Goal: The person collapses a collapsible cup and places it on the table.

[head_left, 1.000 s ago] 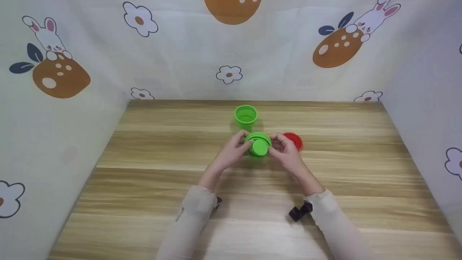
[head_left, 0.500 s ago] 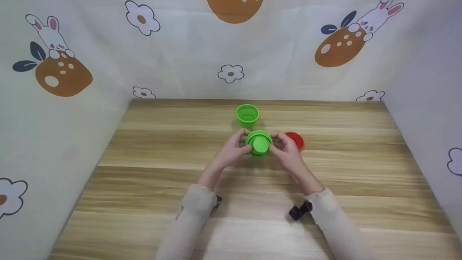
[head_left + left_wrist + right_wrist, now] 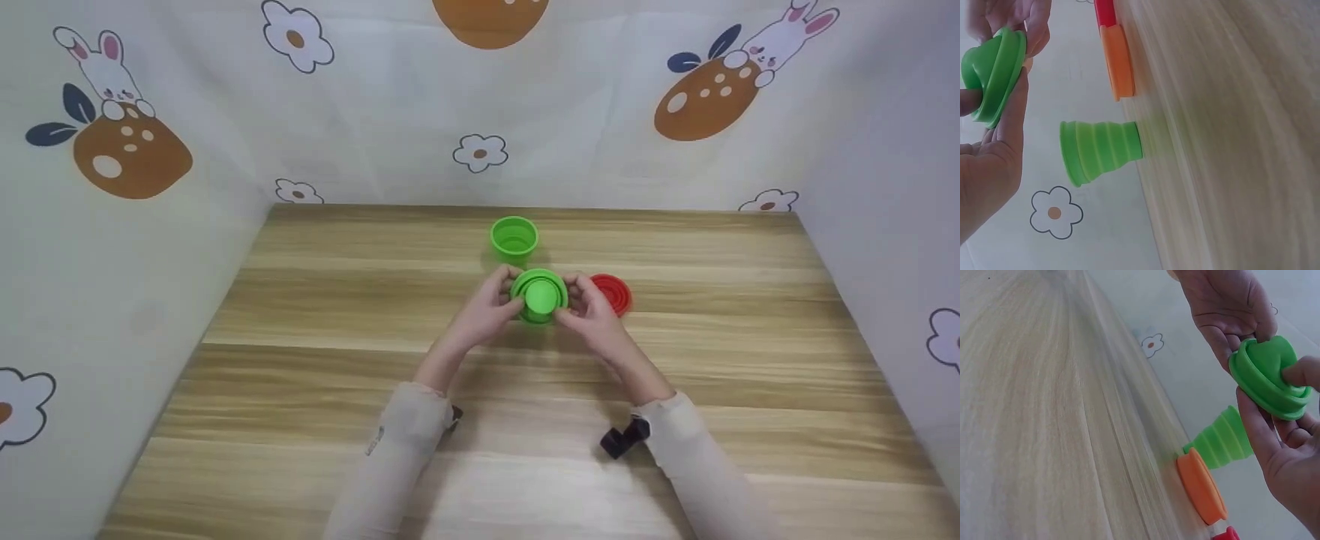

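My left hand (image 3: pixel 484 311) and right hand (image 3: pixel 596 315) together grip a green collapsible cup (image 3: pixel 541 298) above the table, one on each side of it. Its bottom faces back toward me, surrounded by partly folded rings. Seen in the left wrist view, the folded rings (image 3: pixel 1002 73) look uneven, with a thumb pressing on them. A second green collapsible cup (image 3: pixel 1100 149) stands extended and upright on the table, just beyond my hands. To the right, a red collapsed cup (image 3: pixel 613 294) lies flat, partly behind my right hand.
An orange collapsed cup (image 3: pixel 1202 486) lies on the table beside the red one; my hands hide it in the head view. The wooden table (image 3: pixel 337 300) meets a patterned cloth (image 3: pixel 375 135) at its back and sides.
The bottom of the held cup has shifted from its near edge toward the middle of its rings, and the cup has tilted slightly. Both hands stay in nearly the same place.
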The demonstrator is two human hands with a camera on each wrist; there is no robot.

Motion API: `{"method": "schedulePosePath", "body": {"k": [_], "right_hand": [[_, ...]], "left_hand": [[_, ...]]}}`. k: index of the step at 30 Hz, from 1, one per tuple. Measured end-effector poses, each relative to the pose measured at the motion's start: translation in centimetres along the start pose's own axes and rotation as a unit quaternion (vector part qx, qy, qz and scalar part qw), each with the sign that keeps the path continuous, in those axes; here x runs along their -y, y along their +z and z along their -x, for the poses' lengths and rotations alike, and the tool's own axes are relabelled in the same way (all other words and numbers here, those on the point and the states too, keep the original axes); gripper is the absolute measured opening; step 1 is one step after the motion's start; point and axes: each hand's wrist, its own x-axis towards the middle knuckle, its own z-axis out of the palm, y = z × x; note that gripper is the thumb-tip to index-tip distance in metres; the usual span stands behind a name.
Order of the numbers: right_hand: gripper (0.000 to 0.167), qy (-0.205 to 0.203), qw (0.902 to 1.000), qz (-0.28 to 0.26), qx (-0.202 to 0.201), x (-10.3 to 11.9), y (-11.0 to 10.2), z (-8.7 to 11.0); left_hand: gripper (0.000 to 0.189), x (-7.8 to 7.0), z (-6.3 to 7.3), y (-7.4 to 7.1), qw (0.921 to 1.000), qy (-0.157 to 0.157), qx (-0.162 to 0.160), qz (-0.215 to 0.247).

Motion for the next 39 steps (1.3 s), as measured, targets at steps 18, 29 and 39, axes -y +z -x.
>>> {"method": "schedulePosePath", "body": {"k": [18, 29, 39], "right_hand": [[0.041, -0.015, 0.9997, 0.021, -0.001, -0.07, 0.39, -0.06], [0.049, 0.002, 0.9994, 0.036, -0.001, 0.02, 0.78, 0.12], [0.048, 0.012, 0.9975, 0.066, -0.021, 0.05, 1.00, -0.08]], "left_hand": [[0.045, 0.25, 0.07, 0.05, 0.9997, -0.006, 0.000, -0.022], [0.045, 0.02, 0.06, 0.55, 0.9970, -0.003, -0.028, -0.072], [0.059, 0.40, 0.27, 0.24, 0.9970, -0.022, 0.018, -0.071]]}}
